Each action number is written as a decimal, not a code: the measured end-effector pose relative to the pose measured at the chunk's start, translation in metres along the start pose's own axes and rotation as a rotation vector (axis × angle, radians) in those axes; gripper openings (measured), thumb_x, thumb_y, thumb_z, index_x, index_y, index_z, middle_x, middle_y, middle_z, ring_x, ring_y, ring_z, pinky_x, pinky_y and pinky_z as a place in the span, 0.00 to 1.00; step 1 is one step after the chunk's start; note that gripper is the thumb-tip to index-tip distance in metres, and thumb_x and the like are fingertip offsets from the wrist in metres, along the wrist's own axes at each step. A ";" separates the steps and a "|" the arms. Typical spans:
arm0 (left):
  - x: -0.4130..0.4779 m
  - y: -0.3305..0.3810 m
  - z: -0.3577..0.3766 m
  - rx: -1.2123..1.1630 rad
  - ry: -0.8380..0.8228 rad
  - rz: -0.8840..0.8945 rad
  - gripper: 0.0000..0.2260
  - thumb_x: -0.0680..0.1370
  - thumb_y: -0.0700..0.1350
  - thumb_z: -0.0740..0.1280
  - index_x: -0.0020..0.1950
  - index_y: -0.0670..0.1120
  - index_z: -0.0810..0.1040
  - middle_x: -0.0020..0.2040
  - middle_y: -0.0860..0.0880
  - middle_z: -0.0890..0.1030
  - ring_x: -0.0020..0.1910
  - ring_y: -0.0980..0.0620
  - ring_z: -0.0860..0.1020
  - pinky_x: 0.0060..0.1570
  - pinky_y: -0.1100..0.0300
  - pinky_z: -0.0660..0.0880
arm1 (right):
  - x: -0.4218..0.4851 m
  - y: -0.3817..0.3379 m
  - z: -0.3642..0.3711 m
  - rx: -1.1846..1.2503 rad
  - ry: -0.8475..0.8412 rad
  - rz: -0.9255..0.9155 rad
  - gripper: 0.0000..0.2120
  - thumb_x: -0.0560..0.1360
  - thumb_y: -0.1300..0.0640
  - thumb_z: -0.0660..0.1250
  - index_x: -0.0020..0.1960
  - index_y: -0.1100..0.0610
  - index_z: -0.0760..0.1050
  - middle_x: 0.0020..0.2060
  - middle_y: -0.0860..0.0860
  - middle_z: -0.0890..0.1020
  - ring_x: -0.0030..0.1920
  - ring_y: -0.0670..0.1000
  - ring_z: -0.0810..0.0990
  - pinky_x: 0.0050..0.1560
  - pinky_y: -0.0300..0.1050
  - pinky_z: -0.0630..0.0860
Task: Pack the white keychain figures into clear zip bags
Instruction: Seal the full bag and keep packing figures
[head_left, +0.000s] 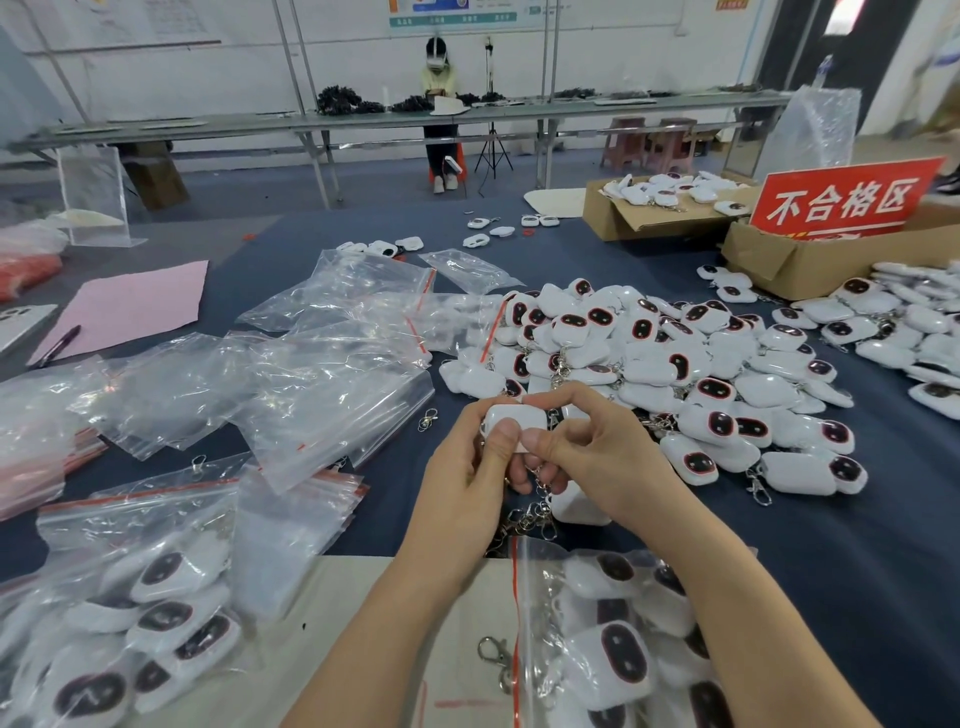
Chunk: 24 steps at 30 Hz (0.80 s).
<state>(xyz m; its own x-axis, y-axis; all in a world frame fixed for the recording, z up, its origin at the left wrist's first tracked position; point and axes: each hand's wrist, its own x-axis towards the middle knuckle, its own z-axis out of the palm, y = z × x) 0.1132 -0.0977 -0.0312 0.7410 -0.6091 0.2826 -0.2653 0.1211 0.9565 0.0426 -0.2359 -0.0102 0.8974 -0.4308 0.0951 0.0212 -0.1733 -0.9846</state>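
Observation:
Both hands hold one white keychain figure (511, 417) above the dark blue table, its plain back facing up. My left hand (462, 478) grips its left side, thumb on top. My right hand (592, 452) pinches its right edge; a metal chain (540, 475) hangs below between the fingers. Another white figure (576, 506) lies just under my right hand. A big heap of white figures with dark red-rimmed faces (675, 364) spreads beyond the hands. Empty clear zip bags (322, 374) lie to the left. Filled zip bags sit near left (156, 597) and near right (613, 649).
Two cardboard boxes stand at the far right: one with figures (618, 213), one with a red sign (841, 200). A pink sheet (140, 306) and a pen (60, 345) lie far left. A loose clasp (427, 419) rests near the bags. A seated person (440, 104) works at a far bench.

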 end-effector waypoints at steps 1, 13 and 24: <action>0.000 0.000 0.000 0.003 0.003 0.000 0.09 0.86 0.49 0.60 0.60 0.52 0.79 0.35 0.49 0.78 0.36 0.56 0.77 0.39 0.65 0.74 | 0.000 0.000 0.000 0.005 -0.001 -0.003 0.10 0.76 0.62 0.73 0.52 0.48 0.79 0.30 0.52 0.82 0.29 0.46 0.79 0.34 0.38 0.77; 0.002 -0.001 0.001 0.016 0.040 0.005 0.12 0.87 0.49 0.57 0.59 0.51 0.80 0.35 0.51 0.81 0.38 0.51 0.79 0.39 0.65 0.74 | 0.000 0.004 -0.002 -0.014 0.001 -0.021 0.11 0.78 0.64 0.70 0.52 0.47 0.79 0.30 0.53 0.82 0.30 0.47 0.80 0.36 0.40 0.78; 0.001 0.003 0.002 -0.033 0.053 -0.019 0.07 0.84 0.49 0.64 0.55 0.52 0.81 0.34 0.49 0.80 0.34 0.55 0.78 0.35 0.65 0.75 | -0.001 0.000 -0.003 0.008 -0.034 0.007 0.08 0.76 0.57 0.73 0.49 0.46 0.78 0.34 0.55 0.85 0.33 0.49 0.82 0.37 0.40 0.79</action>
<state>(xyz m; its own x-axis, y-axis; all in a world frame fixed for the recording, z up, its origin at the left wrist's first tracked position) 0.1118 -0.0993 -0.0283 0.7779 -0.5690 0.2667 -0.2306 0.1364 0.9634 0.0407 -0.2380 -0.0095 0.9122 -0.4012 0.0834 0.0184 -0.1634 -0.9864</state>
